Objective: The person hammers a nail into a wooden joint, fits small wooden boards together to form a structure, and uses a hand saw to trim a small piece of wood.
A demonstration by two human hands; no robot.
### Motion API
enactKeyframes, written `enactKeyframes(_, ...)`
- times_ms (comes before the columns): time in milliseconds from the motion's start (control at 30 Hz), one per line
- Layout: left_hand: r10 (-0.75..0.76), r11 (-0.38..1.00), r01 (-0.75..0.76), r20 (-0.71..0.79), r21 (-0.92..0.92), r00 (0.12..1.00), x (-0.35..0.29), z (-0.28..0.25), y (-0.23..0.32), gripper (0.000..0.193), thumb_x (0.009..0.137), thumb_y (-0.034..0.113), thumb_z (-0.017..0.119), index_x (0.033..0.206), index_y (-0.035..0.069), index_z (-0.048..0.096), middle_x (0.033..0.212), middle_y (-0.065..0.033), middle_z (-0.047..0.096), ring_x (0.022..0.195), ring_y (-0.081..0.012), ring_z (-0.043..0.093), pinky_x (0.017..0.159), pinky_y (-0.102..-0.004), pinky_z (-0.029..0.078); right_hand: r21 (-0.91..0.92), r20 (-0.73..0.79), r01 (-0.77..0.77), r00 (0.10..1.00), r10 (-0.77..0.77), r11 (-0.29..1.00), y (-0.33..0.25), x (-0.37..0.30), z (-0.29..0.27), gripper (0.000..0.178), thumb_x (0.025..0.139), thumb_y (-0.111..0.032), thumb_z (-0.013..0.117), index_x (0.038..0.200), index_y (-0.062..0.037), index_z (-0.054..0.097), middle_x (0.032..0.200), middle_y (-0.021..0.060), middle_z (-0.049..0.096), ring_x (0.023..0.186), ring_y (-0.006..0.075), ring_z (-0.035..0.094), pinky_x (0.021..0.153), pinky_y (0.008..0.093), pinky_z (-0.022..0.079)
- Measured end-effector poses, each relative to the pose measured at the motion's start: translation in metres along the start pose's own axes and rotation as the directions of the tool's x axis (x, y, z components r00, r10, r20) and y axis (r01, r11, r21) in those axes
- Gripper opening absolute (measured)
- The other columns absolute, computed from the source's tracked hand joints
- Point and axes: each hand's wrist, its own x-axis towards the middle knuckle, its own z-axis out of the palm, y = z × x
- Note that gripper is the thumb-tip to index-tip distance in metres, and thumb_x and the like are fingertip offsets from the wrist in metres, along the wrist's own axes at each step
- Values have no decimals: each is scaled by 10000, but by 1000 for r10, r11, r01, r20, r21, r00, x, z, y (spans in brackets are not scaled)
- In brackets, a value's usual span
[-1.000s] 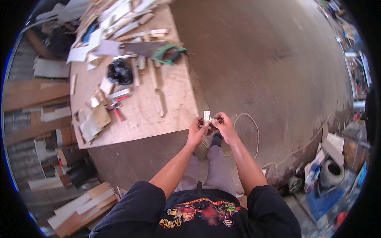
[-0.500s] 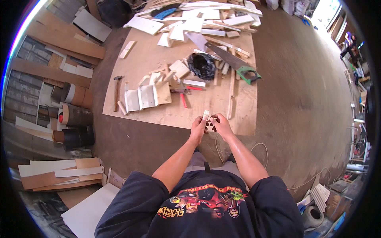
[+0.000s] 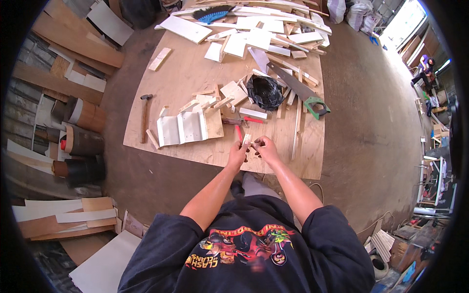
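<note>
Over the near edge of the plywood board, my left hand (image 3: 237,154) grips a small pale wooden piece (image 3: 247,138), which sticks up past the thumb. Close beside it, my right hand (image 3: 264,148) is closed in a pinch; whatever is between its fingertips is too small to make out. Just beyond my hands lies a pincer-like tool with red handles (image 3: 253,119). To its left sits a white stepped assembly (image 3: 183,128) with bare wood blocks along its back. A hammer (image 3: 144,119) rests at the board's left side.
On the plywood board (image 3: 146,83) stand a black plastic-lined container (image 3: 264,92) and a green-handled handsaw (image 3: 298,89). White and bare wood offcuts (image 3: 244,44) pile up at the far end, with a blue brush (image 3: 212,15). Rolls (image 3: 85,139) and panels line the left; a person (image 3: 424,71) sits far right.
My body and both hands have moved forward, so my hands are now over the board and nearer the red-handled tool. The left hand keeps its hold on the small wooden piece.
</note>
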Motion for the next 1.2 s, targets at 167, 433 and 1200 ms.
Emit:
enactKeyframes(167,-34,999,35,-28,28,999,35,-1,9,384,1029,379,599,1134,10,617,858,-57,621,551,-90,498,478,-275,454,-12,-34,15,999,-16,1000,-2,37,-6,147,934,-105,718,970,-38,592,822,45,637,653,129,624,562,287,506)
enactKeyframes(433,-89,991,93,-36,96,995,86,15,25,406,1012,386,625,1152,6,600,926,-97,686,579,-133,615,490,-282,486,-90,-197,-10,980,-8,996,18,95,-36,168,924,-131,740,924,-38,600,791,33,635,664,117,595,552,290,500)
enactKeyframes(1200,66,987,-35,-191,158,979,161,24,-1,312,1010,264,650,1154,-13,651,938,-73,712,795,-114,655,642,-284,529,-470,-340,141,882,-326,871,-13,139,-44,246,899,-166,718,1103,-49,647,1018,165,676,992,377,657,885,457,508)
